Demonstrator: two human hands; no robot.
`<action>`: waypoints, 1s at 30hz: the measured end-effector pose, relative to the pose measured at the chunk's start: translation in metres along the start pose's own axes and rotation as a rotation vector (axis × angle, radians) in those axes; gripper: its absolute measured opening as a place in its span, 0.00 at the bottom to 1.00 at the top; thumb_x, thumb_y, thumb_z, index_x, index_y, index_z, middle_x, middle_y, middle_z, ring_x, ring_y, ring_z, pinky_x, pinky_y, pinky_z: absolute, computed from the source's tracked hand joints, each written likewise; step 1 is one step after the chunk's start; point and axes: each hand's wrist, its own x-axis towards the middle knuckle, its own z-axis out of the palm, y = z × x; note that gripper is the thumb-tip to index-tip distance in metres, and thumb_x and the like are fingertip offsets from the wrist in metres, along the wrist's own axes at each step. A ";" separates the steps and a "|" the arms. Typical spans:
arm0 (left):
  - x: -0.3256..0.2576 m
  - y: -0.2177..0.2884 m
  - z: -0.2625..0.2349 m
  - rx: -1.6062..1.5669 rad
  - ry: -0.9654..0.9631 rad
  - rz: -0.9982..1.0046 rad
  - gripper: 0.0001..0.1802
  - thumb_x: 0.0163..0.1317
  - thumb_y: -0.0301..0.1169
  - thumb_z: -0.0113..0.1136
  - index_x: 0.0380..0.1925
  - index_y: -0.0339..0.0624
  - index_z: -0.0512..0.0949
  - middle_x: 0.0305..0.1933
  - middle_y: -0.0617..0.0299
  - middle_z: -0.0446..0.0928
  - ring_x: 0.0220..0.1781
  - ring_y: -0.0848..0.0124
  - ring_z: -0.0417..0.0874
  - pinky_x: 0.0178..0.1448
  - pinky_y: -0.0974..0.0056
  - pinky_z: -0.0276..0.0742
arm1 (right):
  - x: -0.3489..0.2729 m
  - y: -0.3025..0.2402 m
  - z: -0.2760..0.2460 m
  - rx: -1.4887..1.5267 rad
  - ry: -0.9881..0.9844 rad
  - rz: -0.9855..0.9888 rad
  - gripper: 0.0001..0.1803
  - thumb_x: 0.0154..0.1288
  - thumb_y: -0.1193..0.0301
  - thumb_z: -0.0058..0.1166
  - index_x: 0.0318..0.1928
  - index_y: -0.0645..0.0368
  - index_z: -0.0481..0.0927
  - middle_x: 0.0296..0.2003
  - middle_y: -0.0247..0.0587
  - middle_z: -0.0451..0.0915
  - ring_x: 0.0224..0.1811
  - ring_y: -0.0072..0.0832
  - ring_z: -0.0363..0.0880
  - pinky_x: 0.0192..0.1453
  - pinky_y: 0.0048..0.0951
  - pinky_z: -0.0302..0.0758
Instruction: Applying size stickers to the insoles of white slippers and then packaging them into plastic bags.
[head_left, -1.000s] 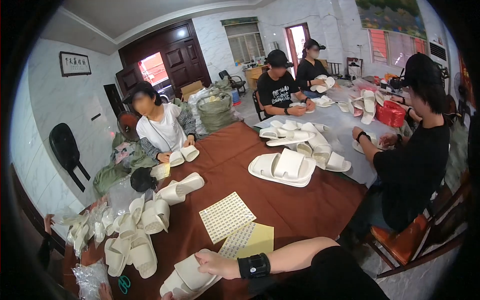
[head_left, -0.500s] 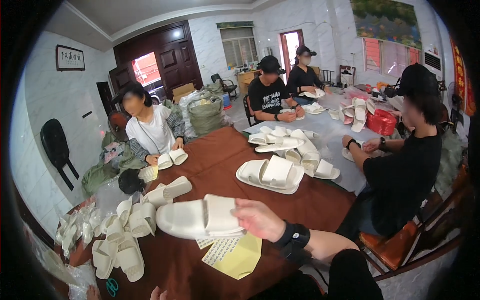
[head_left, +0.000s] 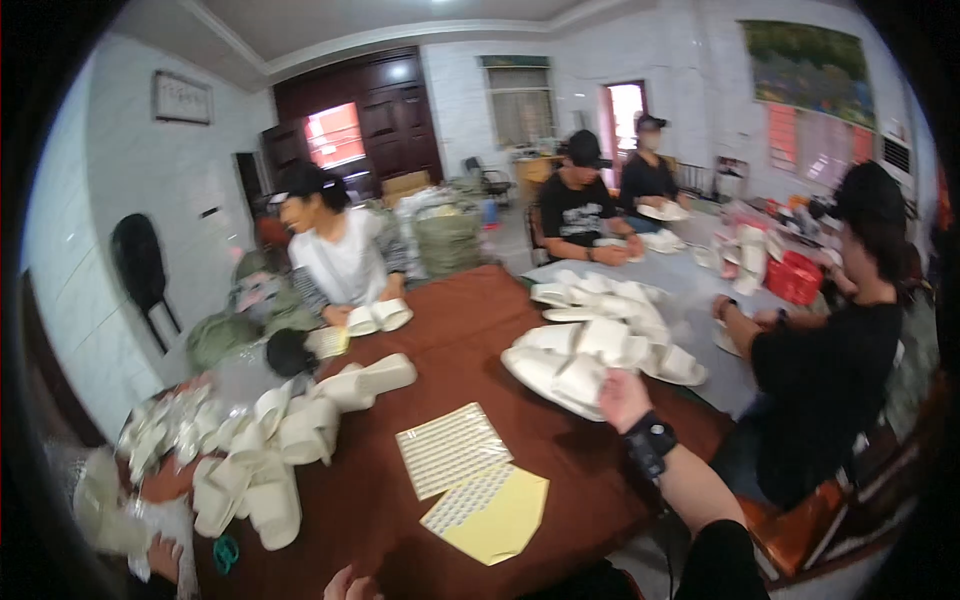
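Brown tabletop (head_left: 470, 340) fills the foreground, with sticker sheets (head_left: 452, 449) near its front edge. Only fingertips of the left hand (head_left: 345, 584) show; its grip cannot be told. Farther off, the right hand (head_left: 622, 398) seems closed on a white slipper (head_left: 578, 380) atop the slipper pile (head_left: 600, 345).
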 end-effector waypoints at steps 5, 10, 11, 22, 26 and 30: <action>0.014 0.009 -0.038 -0.166 0.085 -0.002 0.15 0.62 0.21 0.57 0.49 0.35 0.77 0.58 0.46 0.74 0.59 0.50 0.75 0.60 0.54 0.73 | 0.066 -0.032 -0.040 -0.015 -0.128 -0.267 0.04 0.61 0.76 0.53 0.35 0.55 0.72 0.32 0.32 0.75 0.38 0.22 0.75 0.45 0.25 0.73; 0.034 0.052 -0.116 -0.244 0.192 0.065 0.15 0.67 0.30 0.55 0.49 0.31 0.76 0.54 0.46 0.78 0.56 0.54 0.78 0.61 0.56 0.72 | 0.104 -0.043 -0.041 -0.145 0.087 -0.519 0.15 0.57 0.74 0.56 0.45 0.63 0.72 0.42 0.39 0.74 0.44 0.30 0.73 0.50 0.32 0.69; 0.038 0.057 -0.127 -0.288 0.209 0.119 0.16 0.68 0.32 0.54 0.49 0.30 0.76 0.53 0.45 0.78 0.56 0.54 0.78 0.60 0.56 0.72 | 0.130 -0.065 -0.071 -0.225 0.054 -0.496 0.15 0.57 0.74 0.54 0.45 0.64 0.72 0.43 0.40 0.74 0.43 0.33 0.72 0.49 0.35 0.70; 0.056 0.083 -0.162 -0.636 0.498 0.744 0.23 0.72 0.46 0.48 0.50 0.38 0.77 0.44 0.49 0.78 0.45 0.54 0.78 0.50 0.52 0.75 | 0.091 -0.070 -0.062 -0.636 0.180 -0.739 0.22 0.60 0.79 0.46 0.56 0.70 0.71 0.51 0.46 0.74 0.51 0.30 0.72 0.58 0.29 0.69; 0.042 0.085 -0.166 -0.655 0.543 0.759 0.22 0.72 0.46 0.48 0.50 0.39 0.77 0.44 0.50 0.78 0.45 0.55 0.77 0.49 0.53 0.74 | 0.039 -0.066 -0.021 -0.623 -0.043 -0.715 0.24 0.62 0.80 0.45 0.60 0.71 0.69 0.55 0.47 0.73 0.57 0.32 0.71 0.63 0.31 0.67; 0.045 0.084 -0.166 -0.699 0.542 0.783 0.21 0.71 0.46 0.49 0.50 0.39 0.77 0.44 0.52 0.77 0.45 0.56 0.77 0.49 0.54 0.73 | -0.010 -0.057 0.026 -0.605 -0.223 -0.685 0.21 0.63 0.80 0.46 0.58 0.70 0.71 0.54 0.46 0.73 0.57 0.31 0.72 0.63 0.31 0.67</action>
